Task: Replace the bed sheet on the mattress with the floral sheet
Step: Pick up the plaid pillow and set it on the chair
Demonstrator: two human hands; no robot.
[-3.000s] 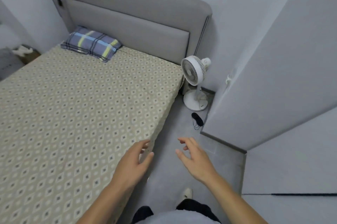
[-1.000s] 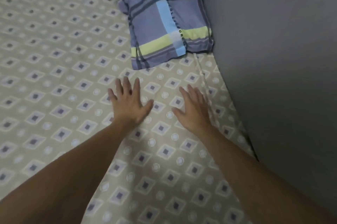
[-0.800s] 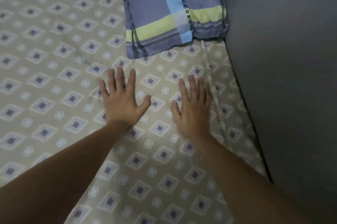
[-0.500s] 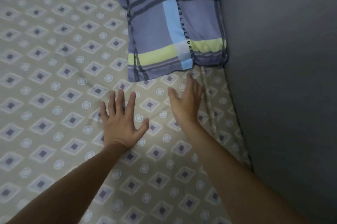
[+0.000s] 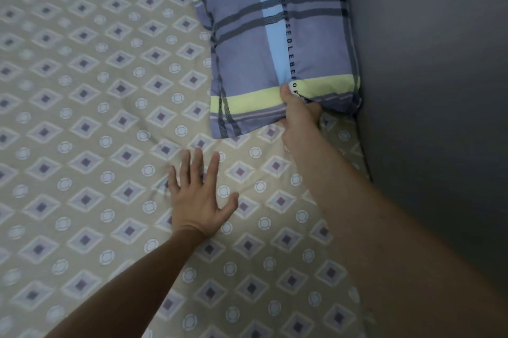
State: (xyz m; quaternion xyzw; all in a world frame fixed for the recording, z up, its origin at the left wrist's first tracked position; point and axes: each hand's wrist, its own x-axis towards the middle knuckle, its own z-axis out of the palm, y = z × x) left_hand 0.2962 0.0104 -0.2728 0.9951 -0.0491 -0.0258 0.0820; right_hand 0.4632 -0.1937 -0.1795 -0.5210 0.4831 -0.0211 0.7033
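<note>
We have a single view, from the camera worn on the person's head. It looks forward and steeply down onto the bed sheet (image 5: pixel 82 123), close above it, so the pattern fills most of the frame. Both forearms reach in from the bottom edge. The plaid pillow (image 5: pixel 275 43) sits at the top, cut by the frame, and the grey headboard (image 5: pixel 439 90) fills the right side.
</note>
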